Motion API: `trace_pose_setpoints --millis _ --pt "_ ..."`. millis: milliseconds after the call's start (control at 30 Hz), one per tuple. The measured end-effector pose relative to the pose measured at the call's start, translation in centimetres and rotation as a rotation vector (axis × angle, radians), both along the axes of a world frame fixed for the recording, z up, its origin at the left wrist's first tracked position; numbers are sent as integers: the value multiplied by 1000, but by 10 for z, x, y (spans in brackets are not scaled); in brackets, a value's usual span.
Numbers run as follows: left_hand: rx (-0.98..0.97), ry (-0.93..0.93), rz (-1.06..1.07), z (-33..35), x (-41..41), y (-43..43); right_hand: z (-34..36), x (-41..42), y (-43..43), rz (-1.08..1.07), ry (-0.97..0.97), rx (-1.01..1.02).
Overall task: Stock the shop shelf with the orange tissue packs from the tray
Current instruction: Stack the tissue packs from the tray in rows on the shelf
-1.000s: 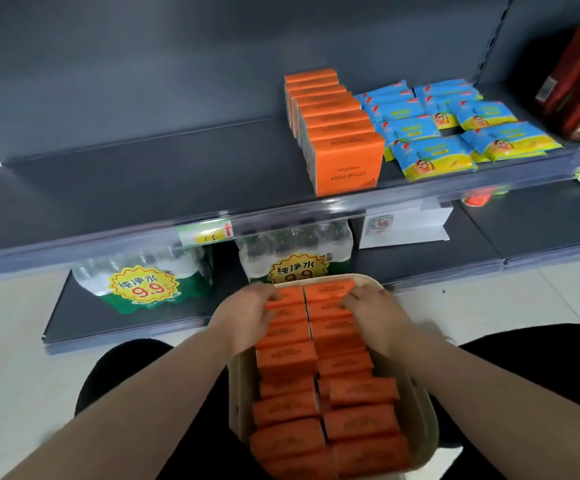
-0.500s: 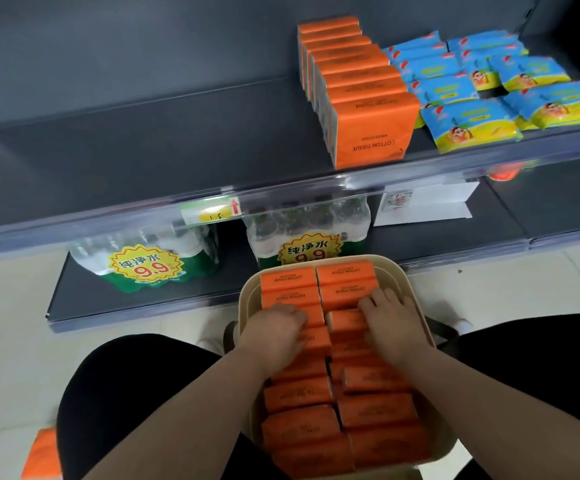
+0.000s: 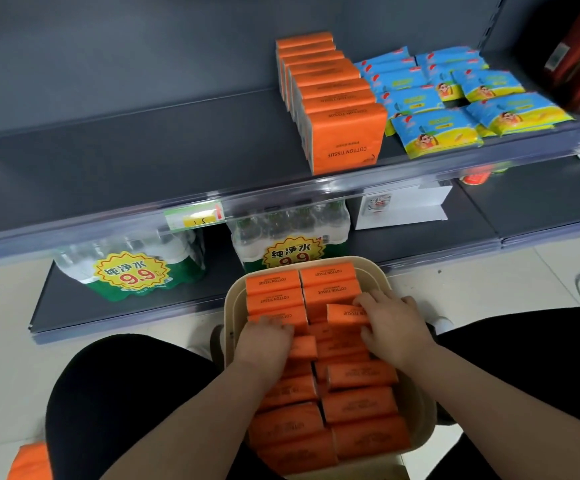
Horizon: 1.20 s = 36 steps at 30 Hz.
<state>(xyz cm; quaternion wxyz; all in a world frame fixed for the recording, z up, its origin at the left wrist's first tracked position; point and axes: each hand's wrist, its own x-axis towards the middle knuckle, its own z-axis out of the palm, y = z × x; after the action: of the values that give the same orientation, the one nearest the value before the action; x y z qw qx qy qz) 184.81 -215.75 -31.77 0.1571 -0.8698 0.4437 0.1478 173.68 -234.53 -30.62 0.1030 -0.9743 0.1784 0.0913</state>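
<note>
Hands [image 3: 330, 337] sliding back down the tray [image 3: 233, 306] since a second ago — left [image 3: 264, 344] and right [image 3: 394, 327] each curling round an orange pack [image 3: 345, 311], prising it up — shelf [image 3: 143, 157] next.

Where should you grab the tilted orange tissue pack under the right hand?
Pinch the tilted orange tissue pack by its long sides, coming from above. Its raised left end clears its neighbours in the beige plastic tray; the right hand already rests on it.

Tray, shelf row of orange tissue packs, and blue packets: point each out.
Tray [image 3: 234, 296]: head view, bare left rim.
Shelf row of orange tissue packs [image 3: 349, 140]: head view, front pack's face.
Blue packets [image 3: 435, 133]: head view, front packet's top.
</note>
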Motion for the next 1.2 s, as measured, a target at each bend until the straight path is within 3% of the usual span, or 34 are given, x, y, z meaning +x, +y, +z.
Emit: trace_pose_setpoints --millis 200,300,467,600,733,900,967,1200 --pt "-212 105 268 24 10 14 17 1 2 -57 -54 -49" --pt "-352 112 275 37 13 20 28 2 4 -75 -106 -81" --pt "-749 85 356 69 20 26 53 -1 7 -87 -218 -107" --pt "-898 44 424 106 31 22 81 1 4 -97 -335 -123" --pt "-968 -29 389 139 42 17 115 14 -1 -79 -444 -140" --pt "-1015 -138 384 179 80 9 165 49 -20 -112 -719 -182" --pt "-956 -176 416 192 100 2 186 70 -33 -125 -775 -237" --pt "-683 -194 451 208 173 -56 229 157 -74 -135 -699 -358"
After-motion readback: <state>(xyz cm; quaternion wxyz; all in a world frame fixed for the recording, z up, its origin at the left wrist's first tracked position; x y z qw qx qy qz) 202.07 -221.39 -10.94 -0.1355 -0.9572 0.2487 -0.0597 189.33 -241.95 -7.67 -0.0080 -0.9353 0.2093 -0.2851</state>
